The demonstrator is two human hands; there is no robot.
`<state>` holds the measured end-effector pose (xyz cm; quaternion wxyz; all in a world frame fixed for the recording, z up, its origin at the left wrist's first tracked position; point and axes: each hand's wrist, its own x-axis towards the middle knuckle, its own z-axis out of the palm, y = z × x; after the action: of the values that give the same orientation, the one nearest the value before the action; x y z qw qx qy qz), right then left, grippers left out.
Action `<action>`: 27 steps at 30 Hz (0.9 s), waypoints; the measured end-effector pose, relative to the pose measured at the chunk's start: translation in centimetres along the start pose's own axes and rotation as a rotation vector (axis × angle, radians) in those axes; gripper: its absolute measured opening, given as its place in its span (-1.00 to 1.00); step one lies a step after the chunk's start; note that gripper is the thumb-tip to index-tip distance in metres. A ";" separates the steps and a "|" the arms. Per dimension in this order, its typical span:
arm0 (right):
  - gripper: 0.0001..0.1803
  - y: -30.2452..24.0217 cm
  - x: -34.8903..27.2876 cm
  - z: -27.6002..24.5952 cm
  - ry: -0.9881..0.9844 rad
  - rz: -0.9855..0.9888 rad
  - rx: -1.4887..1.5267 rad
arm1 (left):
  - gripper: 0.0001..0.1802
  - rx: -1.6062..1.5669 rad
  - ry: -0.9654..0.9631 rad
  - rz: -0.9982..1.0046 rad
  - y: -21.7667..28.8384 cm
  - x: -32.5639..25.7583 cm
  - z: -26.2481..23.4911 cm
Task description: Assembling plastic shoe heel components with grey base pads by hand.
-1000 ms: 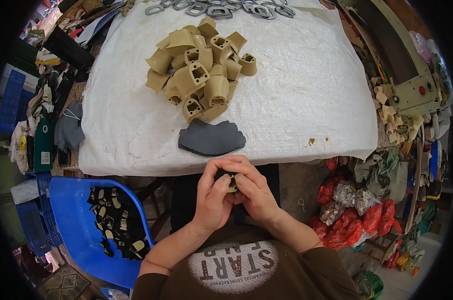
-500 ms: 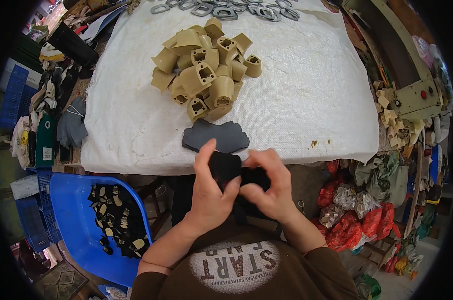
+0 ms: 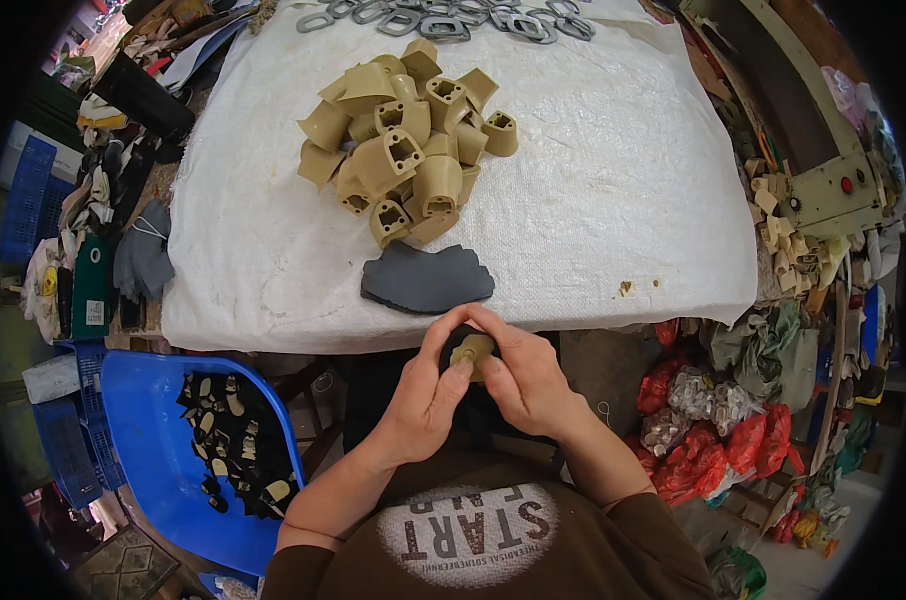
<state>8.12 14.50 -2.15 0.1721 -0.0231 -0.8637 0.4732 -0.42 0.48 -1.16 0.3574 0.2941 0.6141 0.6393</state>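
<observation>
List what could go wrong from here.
The tan-and-black piece, held between the left hand and right hand in front of the table, could drop if it slips. The dark grey material lies near the table's edge, so a hand might brush it off. The heaped tan parts might topple if knocked.

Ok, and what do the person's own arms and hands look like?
The left hand and right hand are ungloved, with no watch or bracelet visible. The forearms are bare below the dark brown short sleeves of a shirt with a pale oval print.
</observation>
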 end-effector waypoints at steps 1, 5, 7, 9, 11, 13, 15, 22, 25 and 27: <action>-0.52 -0.1 0.1 -0.2 -0.002 0.000 0.002 | -0.50 0.026 -0.001 -0.024 0.1 -0.1 -0.2; -0.66 0.0 0.8 -1.8 -0.039 -0.043 -0.189 | -0.50 0.027 -0.034 -0.009 -0.2 -0.1 -1.2; -0.72 0.2 1.4 -2.0 0.104 -0.145 -0.161 | -0.50 -0.077 -0.101 -0.079 0.1 -0.2 -1.2; -0.81 0.3 1.9 -1.5 0.156 -0.002 0.394 | -0.49 -0.029 -0.134 -0.001 -0.1 -0.1 -0.8; -0.82 0.4 2.0 -1.4 0.040 0.182 0.755 | -0.48 0.018 -0.167 0.078 0.0 0.0 -0.7; -0.84 1.5 2.3 -1.1 -0.262 0.200 1.034 | -0.47 -0.018 -0.240 -0.034 0.4 -0.3 -0.7; -0.84 1.9 2.1 -1.1 -0.282 0.140 1.027 | -0.48 0.007 -0.239 -0.001 0.3 -0.1 -0.7; -0.82 1.2 1.6 0.5 -0.037 -0.096 0.359 | -0.54 -0.097 -0.097 -0.211 0.3 -0.4 0.2; -0.60 0.3 0.5 2.2 0.064 0.152 0.795 | -0.54 -0.225 -0.019 -0.167 -0.2 -0.4 0.9; -0.41 0.4 -0.7 2.3 -0.043 0.264 0.912 | -0.51 -0.296 0.000 -0.138 -0.6 -0.6 0.8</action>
<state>8.02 12.70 -3.77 0.0853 -0.0452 -0.5606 0.8224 0.61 0.48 -1.69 0.4398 0.1952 0.5318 0.6968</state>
